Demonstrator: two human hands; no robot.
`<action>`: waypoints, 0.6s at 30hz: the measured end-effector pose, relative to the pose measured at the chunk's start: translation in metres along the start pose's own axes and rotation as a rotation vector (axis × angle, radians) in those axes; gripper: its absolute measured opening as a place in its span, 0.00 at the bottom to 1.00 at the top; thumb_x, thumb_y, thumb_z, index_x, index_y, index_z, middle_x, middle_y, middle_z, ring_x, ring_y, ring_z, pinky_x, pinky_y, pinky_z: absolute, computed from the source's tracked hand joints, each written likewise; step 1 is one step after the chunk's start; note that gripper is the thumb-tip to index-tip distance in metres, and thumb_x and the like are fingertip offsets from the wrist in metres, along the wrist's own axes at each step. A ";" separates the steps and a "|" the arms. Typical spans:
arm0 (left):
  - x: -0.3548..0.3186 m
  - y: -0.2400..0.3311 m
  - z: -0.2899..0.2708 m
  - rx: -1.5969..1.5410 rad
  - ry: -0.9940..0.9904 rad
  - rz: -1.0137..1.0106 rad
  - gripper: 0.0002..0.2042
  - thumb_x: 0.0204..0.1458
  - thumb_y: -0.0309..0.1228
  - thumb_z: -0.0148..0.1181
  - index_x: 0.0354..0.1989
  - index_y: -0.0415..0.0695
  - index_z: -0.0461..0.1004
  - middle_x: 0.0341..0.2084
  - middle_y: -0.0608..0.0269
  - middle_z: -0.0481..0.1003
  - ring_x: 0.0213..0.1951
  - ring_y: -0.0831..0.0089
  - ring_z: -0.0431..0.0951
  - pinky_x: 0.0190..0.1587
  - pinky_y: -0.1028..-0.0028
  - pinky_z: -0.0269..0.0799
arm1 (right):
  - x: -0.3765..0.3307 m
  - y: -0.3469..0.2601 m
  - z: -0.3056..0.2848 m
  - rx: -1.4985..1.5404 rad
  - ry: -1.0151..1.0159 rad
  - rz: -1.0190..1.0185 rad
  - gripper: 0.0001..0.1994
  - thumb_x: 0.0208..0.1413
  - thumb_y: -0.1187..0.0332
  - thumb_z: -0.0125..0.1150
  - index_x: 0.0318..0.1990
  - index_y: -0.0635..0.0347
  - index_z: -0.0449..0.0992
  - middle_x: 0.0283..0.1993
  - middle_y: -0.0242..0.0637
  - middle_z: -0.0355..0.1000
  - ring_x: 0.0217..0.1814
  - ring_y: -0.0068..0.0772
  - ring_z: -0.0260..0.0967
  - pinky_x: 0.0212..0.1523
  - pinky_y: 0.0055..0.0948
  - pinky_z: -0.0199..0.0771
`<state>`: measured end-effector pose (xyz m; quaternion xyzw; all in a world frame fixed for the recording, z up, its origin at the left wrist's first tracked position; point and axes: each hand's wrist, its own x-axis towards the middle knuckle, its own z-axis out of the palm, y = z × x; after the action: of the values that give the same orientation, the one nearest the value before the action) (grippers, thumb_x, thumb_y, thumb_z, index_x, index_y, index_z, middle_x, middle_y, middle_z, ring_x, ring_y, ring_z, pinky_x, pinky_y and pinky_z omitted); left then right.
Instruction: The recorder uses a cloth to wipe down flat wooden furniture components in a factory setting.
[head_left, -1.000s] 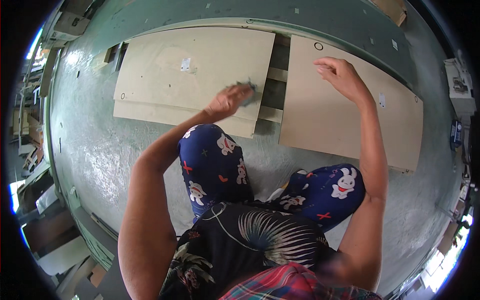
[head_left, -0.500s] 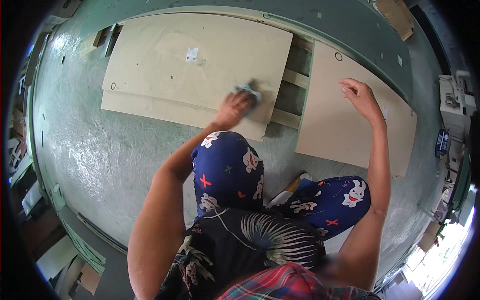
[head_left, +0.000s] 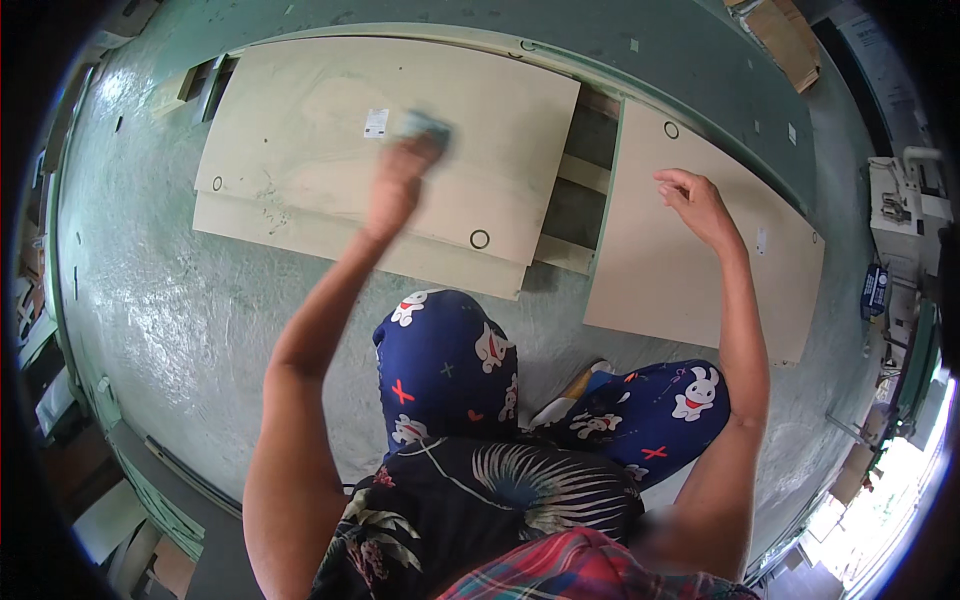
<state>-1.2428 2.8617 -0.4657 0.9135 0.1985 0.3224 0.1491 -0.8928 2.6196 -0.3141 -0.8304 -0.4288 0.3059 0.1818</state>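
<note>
A pale beige board [head_left: 310, 100] lies in front of me at the left, with a white label, ring marks and dusty smudges on its face. My left hand [head_left: 398, 178] is closed on a grey-blue cloth [head_left: 428, 128], pressed to the board just right of the label; both are blurred by motion. Over a second beige board [head_left: 650, 270] at the right, my right hand [head_left: 700, 205] holds nothing. Its fingers are loosely bent, with the thumb a little apart. Whether it touches the board, I cannot tell.
Wooden slats [head_left: 585, 172] show in the gap between the boards. My knees are close to the boards' near edges. A brown cardboard piece [head_left: 785, 42] lies at the far right, and a white machine [head_left: 893, 200] stands at the right edge near a dark blue package [head_left: 875, 290].
My left hand has swept the cloth up and left across the board, uncovering a ring mark near its lower right corner. The right hand has shifted only slightly.
</note>
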 end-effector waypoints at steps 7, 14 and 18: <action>-0.002 0.104 0.132 -0.092 -0.447 0.319 0.15 0.52 0.31 0.48 0.49 0.53 0.73 0.59 0.59 0.61 0.60 0.62 0.61 0.59 0.61 0.59 | -0.014 0.025 0.000 -0.056 -0.012 0.043 0.14 0.55 0.67 0.54 0.47 0.61 0.74 0.39 0.45 0.75 0.42 0.37 0.72 0.46 0.31 0.70; -0.013 -0.106 0.119 0.190 -0.061 0.003 0.17 0.50 0.22 0.47 0.49 0.50 0.71 0.55 0.57 0.67 0.57 0.59 0.65 0.58 0.61 0.62 | -0.015 0.039 0.005 -0.066 0.028 0.080 0.14 0.55 0.69 0.54 0.48 0.62 0.74 0.38 0.39 0.75 0.37 0.29 0.73 0.42 0.27 0.70; -0.006 -0.210 0.003 0.254 0.087 -0.770 0.14 0.42 0.21 0.54 0.40 0.44 0.76 0.39 0.51 0.74 0.44 0.55 0.73 0.49 0.63 0.69 | -0.001 0.048 0.014 -0.030 0.016 0.120 0.15 0.56 0.67 0.54 0.50 0.61 0.72 0.47 0.45 0.72 0.50 0.39 0.69 0.51 0.34 0.68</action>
<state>-1.3010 3.0425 -0.5548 0.7692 0.5702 0.2542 0.1364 -0.8741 2.5922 -0.3509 -0.8595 -0.3813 0.3034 0.1542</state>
